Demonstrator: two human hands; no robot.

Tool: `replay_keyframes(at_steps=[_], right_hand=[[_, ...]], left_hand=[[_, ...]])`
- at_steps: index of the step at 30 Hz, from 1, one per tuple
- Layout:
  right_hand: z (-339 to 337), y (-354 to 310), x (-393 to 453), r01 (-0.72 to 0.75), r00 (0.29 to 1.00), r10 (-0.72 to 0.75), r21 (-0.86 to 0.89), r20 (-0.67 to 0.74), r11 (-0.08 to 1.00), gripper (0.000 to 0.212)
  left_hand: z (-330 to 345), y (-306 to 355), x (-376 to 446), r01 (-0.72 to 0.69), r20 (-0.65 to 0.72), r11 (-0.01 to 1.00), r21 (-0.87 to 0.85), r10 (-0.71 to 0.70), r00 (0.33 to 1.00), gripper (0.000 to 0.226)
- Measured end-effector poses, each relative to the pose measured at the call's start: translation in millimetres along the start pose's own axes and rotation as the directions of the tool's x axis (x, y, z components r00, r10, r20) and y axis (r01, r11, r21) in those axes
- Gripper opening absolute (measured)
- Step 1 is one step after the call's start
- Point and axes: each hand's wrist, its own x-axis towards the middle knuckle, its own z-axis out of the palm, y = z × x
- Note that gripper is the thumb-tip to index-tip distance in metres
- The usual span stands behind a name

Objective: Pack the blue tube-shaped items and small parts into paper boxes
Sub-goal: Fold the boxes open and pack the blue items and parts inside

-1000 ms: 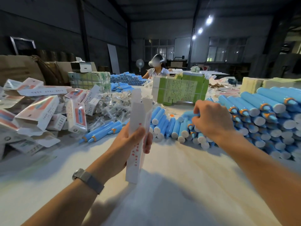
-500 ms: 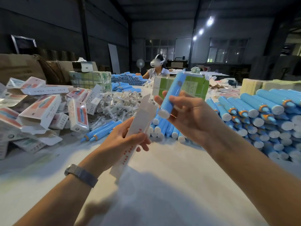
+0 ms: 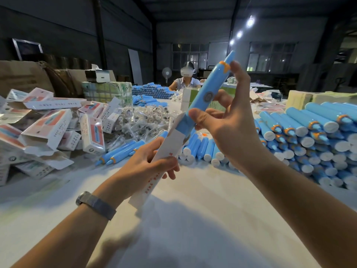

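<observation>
the left hand (image 3: 148,167) holds a white paper box (image 3: 164,153), fingers curled around its middle, the open end pointing up. the right hand (image 3: 231,130) pinches a blue tube (image 3: 206,91) between thumb and fingertips. the tube's lower end is inside the box opening, just above the left fingers, and its tip is beyond the right fingertips.

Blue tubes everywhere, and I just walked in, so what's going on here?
A person is packing at a white table. The left hand grips an open white paper box, tilted. The right hand holds a blue tube-shaped item and has its lower end inside the box mouth. Stacked blue tubes lie to the right, filled boxes to the left.
</observation>
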Motion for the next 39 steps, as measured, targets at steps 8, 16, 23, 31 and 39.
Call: replay_keyframes(at_steps=[8,16,23,31,39], right_hand=[[-7,7,5,0.089,0.992,-0.081,-0.078,0.093,0.993,0.111],[7,34,-13,0.075,0.987,-0.042,-0.212,0.156,0.974,0.029],[10,49,-11,0.037,0.989,-0.016,-0.146,0.146,0.989,0.017],[65,129,50,-0.09,0.958,0.224,-0.559,0.176,0.825,0.013],[163,203,98,0.086,0.808,0.496,-0.897,0.318,0.435,0.032]], left_hand=[[-1,-1,1,-0.009,0.006,1.0,-0.01,0.009,1.0,0.033],[-5,-2,2,-0.022,-0.006,0.998,-0.055,0.022,1.0,0.033],[-14,-8,2,-0.011,-0.169,0.999,0.044,0.018,0.985,0.042],[-44,-23,14,-0.051,-0.715,0.992,0.116,0.12,0.688,0.006],[-57,-29,13,0.006,-0.857,0.952,0.307,0.274,0.436,0.027]])
